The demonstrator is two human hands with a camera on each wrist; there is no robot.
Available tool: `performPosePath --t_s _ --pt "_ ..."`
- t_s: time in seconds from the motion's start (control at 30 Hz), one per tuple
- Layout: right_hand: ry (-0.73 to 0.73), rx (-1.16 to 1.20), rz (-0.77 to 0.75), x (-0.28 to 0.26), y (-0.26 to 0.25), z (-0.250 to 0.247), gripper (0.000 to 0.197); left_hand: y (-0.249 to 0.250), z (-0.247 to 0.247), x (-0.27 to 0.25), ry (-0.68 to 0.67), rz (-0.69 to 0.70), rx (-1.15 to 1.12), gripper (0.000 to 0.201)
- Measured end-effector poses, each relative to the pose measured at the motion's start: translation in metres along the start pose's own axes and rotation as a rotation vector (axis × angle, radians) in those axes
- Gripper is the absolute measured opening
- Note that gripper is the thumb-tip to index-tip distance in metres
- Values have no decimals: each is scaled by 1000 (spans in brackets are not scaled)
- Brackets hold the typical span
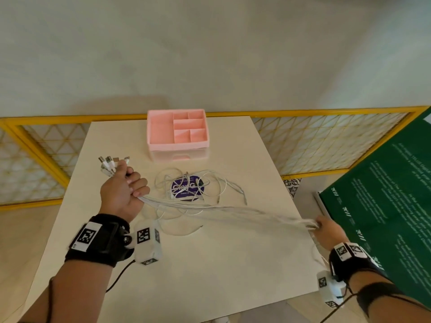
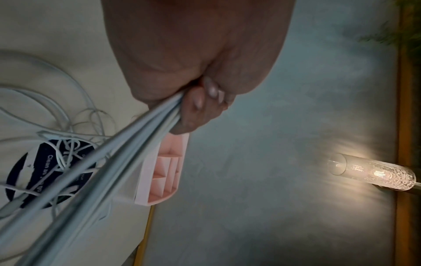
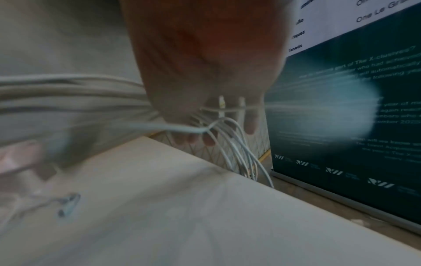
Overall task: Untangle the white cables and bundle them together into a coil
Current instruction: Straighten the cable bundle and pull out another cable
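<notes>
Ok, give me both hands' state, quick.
Left hand: fist gripping the white cables near their plugs.
Right hand: fingers curled round the same cables, pulled taut.

two hands: the left hand (image 1: 123, 194) and the right hand (image 1: 331, 231). one bunch of white cables (image 1: 224, 209), the strands too many and too blurred to count. one pink organizer (image 1: 177, 131) with six open compartments. one round purple sticker (image 1: 187, 188). one table (image 1: 210, 264). one green banner (image 1: 384, 206).

Office or event lobby — green printed banner (image 1: 382, 206), yellow-framed lattice partition (image 1: 326, 145), pale table (image 1: 210, 264), glass wall lamp (image 2: 373, 174)
</notes>
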State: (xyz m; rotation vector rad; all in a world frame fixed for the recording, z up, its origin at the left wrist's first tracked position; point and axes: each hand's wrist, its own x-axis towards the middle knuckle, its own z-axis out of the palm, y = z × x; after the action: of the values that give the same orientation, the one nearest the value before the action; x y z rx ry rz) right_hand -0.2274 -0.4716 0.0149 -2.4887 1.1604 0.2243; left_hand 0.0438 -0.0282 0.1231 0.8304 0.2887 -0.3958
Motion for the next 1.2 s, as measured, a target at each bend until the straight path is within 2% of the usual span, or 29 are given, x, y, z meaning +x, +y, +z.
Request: performPosePath --t_s 0.07,0.17,0.23,0.33,0.4,0.53,0.67,0.73,0.8,0.93,1.0,1.03,1.1,1.17,1.2 --pt "-104 -53 63 -2 18 21 15 0 -3 0 10 -10 5 42" --pt "-106 -5 159 -9 37 33 15 -6 -2 -2 7 -32 37 42" --pt "14 64 215 -15 39 26 12 -15 2 -6 3 -54 61 42" --pt "358 228 282 -18 36 -3 7 -33 10 -14 -14 -111 97 42" --pt "469 263 338 -15 34 -29 5 -41 14 -16 -31 -137 101 42" --pt "360 163 416 3 47 -73 42 -30 14 -9 3 -90 46 42" --pt "399 155 329 11 53 -80 42 -8 6 -4 1 -57 -18 43" --pt "367 226 290 10 46 -67 30 -5 3 -4 3 -43 -15 43" --pt "222 201 286 6 44 -42 18 -4 0 -5 14 -29 -15 43" --pt "-173 55 229 0 39 23 13 -3 -6 -9 52 -9 -20 43" --pt "-278 65 216 5 31 46 40 -2 -8 -11 63 -4 -25 43" --pt "-327 8 201 5 21 49 62 -2 -10 -12 67 -1 -29 43" --pt "-412 -254 166 4 -8 44 101 -3 -14 -14 76 6 -39 43" --pt "-364 -464 27 -2 -50 29 121 -7 -16 -17 95 14 -40 43" --pt "-349 -449 -91 -13 -77 21 128 -10 -16 -19 106 16 -38 44"
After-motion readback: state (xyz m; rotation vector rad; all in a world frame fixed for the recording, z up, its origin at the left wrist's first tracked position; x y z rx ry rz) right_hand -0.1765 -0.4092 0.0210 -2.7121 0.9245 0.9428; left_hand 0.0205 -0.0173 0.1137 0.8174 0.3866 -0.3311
